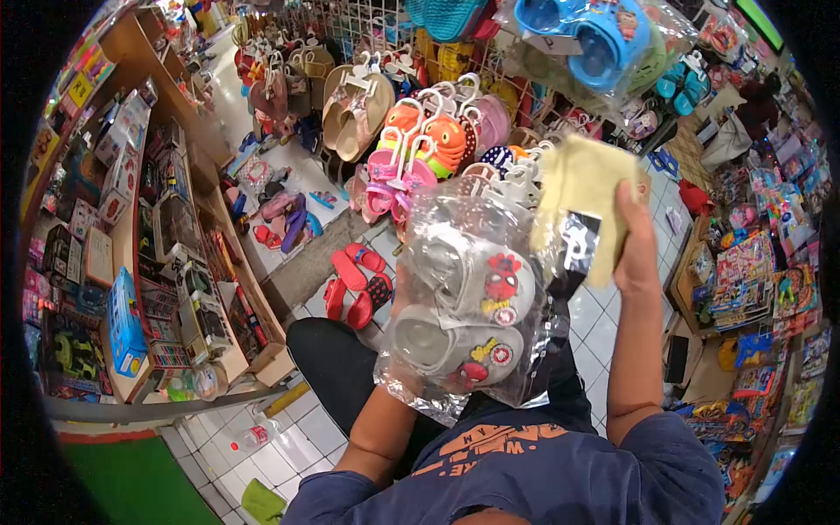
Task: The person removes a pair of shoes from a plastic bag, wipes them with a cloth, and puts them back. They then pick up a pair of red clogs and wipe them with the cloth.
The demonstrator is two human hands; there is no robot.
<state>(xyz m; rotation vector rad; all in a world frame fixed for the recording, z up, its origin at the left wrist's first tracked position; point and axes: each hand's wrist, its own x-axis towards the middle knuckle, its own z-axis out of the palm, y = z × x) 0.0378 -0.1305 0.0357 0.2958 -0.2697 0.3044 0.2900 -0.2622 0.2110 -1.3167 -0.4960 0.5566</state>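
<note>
A clear plastic bag point(547, 346) with a pair of grey clogs point(477, 271) inside lies in front of my body. The clogs carry red cartoon figures. My left hand point(404, 363) holds the bag from its left side, its fingers mostly hidden behind the plastic. On the right, my right hand point(637, 241) grips a folded pale yellow cloth or packet point(599, 171), thumb in front. A black label with white marks point(579, 245) overlaps the lower part of the yellow item, beside the bag.
Hanging sandals point(402, 171) and bagged blue clogs point(599, 48) are ahead. Red slippers point(354, 280) lie on the floor. Shelves of boxed toys point(184, 254) stand left, with a bottle point(254, 437) on the tiles. Packaged goods point(744, 280) fill the right side.
</note>
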